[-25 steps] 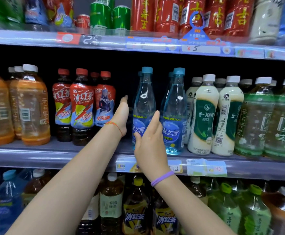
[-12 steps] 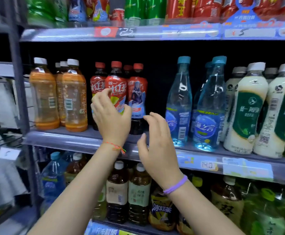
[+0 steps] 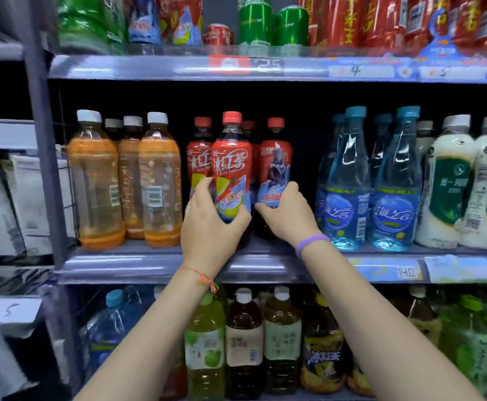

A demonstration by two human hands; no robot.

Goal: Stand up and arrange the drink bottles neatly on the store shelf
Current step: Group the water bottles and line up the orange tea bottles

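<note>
- The left hand (image 3: 211, 224), open a second ago, now grips the front red-labelled iced tea bottle (image 3: 232, 169).
- The right hand (image 3: 287, 215) now holds the neighbouring red-capped bottle (image 3: 275, 169).

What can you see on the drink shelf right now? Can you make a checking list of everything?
Surface: middle shelf, price tags on its front edge.
Job's things: red iced tea bottles, all upright; the front one stands ahead of its neighbours.
Clutter: nothing seen.
Hands: left hand grips the front red bottle low down; right hand grips the red bottle beside it.
Cables: nothing seen.
Surroundings: orange tea bottles to the left, blue water bottles to the right, green cans above, more bottles below.
</note>
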